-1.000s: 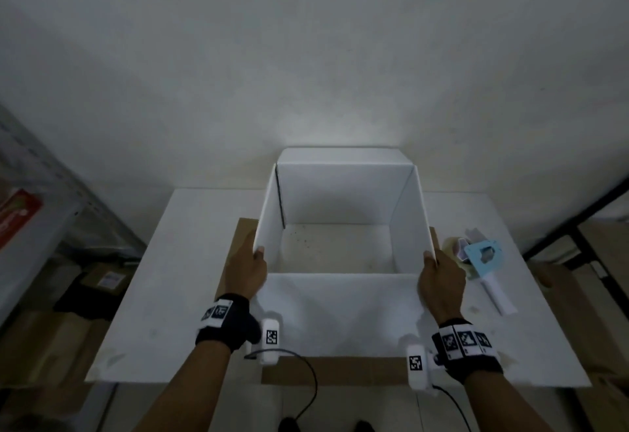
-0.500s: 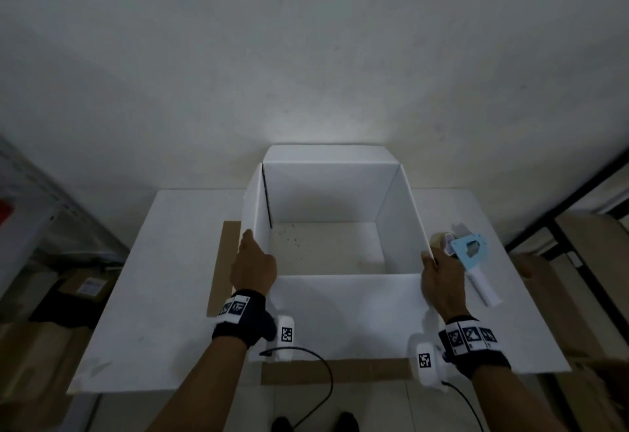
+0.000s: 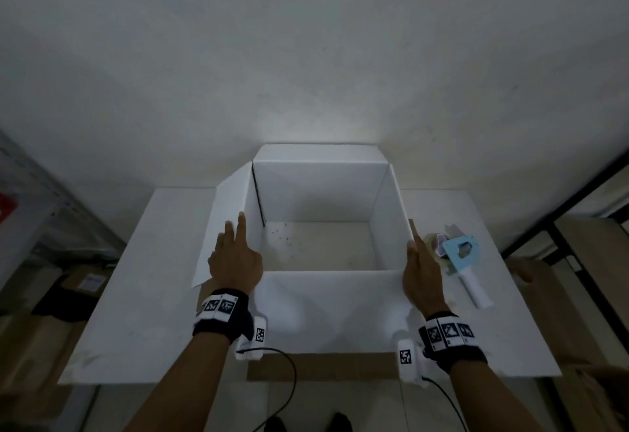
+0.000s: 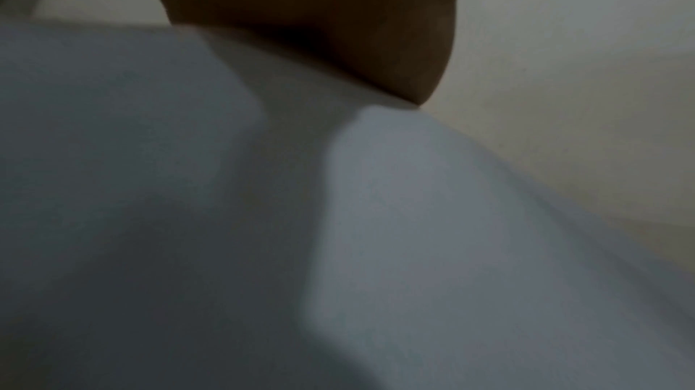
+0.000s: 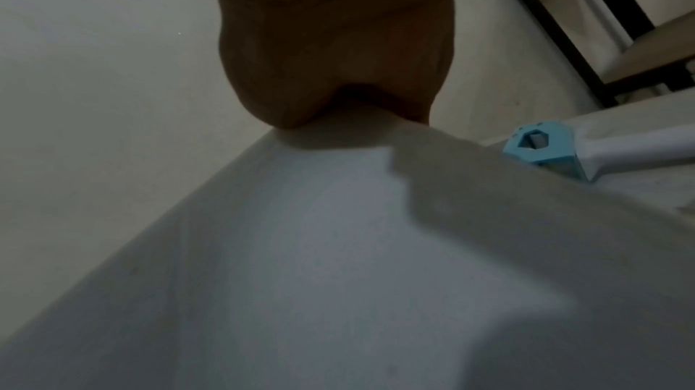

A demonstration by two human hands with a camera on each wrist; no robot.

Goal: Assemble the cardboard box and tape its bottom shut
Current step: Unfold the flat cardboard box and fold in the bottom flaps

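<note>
Cardboard box (image 3: pixel 320 213) stands open-topped at the surface's (image 3: pixel 143 295) centre. Its nine-o'clock flap (image 3: pixel 221 224) has just swung outward under the left hand (image 3: pixel 235 258), fingers straight. Right hand (image 3: pixel 422 275) at three o'clock; its fingers' pose I cannot tell. Tape dispenser (image 3: pixel 459 258) waits; taping isn't started.

Open white box (image 3: pixel 323 193) on table (image 3: pixel 143 295), left hand (image 3: pixel 235 261) flat on splayed flap (image 3: pixel 221 213)

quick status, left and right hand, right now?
Left hand: open, straight fingers pressing the box's left flap outward.
Right hand: on the box's right wall; whether it grips cannot be told.
</note>
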